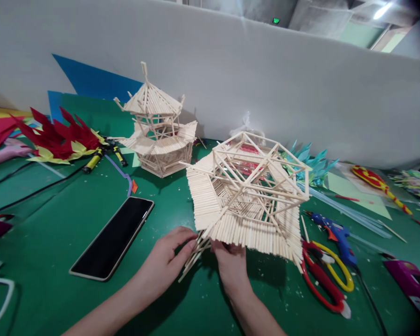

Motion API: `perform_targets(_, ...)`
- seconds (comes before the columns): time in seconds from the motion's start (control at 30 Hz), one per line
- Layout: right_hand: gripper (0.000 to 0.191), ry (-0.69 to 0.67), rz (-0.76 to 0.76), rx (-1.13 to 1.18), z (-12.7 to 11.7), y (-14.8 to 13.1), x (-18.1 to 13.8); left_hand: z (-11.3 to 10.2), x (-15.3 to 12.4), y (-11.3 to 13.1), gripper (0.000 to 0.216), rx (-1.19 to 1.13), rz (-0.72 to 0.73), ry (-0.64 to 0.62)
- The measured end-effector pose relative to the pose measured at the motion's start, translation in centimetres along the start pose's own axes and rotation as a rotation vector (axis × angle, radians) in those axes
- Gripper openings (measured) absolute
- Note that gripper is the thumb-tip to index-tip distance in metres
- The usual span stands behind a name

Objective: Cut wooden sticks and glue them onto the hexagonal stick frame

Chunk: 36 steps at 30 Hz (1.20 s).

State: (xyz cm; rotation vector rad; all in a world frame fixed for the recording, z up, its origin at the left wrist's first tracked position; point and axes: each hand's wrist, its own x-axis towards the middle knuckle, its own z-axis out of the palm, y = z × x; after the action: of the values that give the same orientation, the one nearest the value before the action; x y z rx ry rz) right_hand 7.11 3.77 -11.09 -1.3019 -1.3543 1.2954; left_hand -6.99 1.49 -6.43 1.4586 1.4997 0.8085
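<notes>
An unfinished-looking pavilion model (245,186) made of thin pale wooden sticks is tilted toward me in the middle, with an open stick frame above a slatted, flared roof. My left hand (171,252) is closed on its lower left side, thumb and fingers at the sticks below the roof corner. Under the front roof edge, my right hand (233,266) grips the model from below; its fingertips are hidden. A second stick pavilion (159,128), with a pointed roof and a lower flared tier, stands behind to the left.
A smartphone (114,238) lies left of my hands. At right are red-and-yellow-handled scissors (325,275), a blue glue gun (336,235) and clear glue sticks (350,214). Red (63,135) and teal paper crafts (311,161) sit farther back, before a pale partition (231,70).
</notes>
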Motion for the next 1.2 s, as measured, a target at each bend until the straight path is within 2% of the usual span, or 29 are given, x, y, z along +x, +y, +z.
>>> perform_targets(0.1,0.027,0.123,0.002,0.111,0.5,-0.9,-0.4,1.0,-0.2,0.5,0.019,-0.029,0.024,-0.038)
perform_targets(0.17,0.024,0.132,-0.002,0.166,0.6,-1.4,-0.8,1.6,-0.5,0.7,0.020,-0.064,0.004,-0.058)
perform_targets(0.3,0.023,0.042,0.000,0.221,-0.1,-1.5,-2.4,2.7,-1.7,0.7,0.028,-0.185,-0.108,-0.109)
perform_targets(0.43,0.020,-0.017,-0.062,0.119,-2.1,-0.4,-4.4,4.4,-3.3,0.6,0.038,-0.356,-0.260,-0.179)
perform_targets(0.53,0.015,-0.045,-0.144,0.036,-3.8,0.6,-5.4,5.9,-4.1,0.5,0.038,-0.477,-0.347,-0.183)
perform_targets(0.63,0.017,-0.083,-0.166,0.059,-5.2,1.1,-6.0,7.3,-4.2,0.6,0.037,-0.586,-0.388,-0.163)
perform_targets(0.83,0.017,-0.116,-0.140,0.092,-6.4,0.8,-6.3,8.5,-3.8,1.1,0.035,-0.647,-0.397,-0.170)
perform_targets(1.1,0.008,0.038,-0.130,0.189,-6.4,0.5,-5.8,8.5,-3.0,1.4,0.039,-0.530,-0.320,-0.263)
perform_targets(1.2,0.008,0.062,-0.117,0.146,-6.8,0.7,-5.7,8.4,-3.0,1.6,0.039,-0.527,-0.326,-0.306)
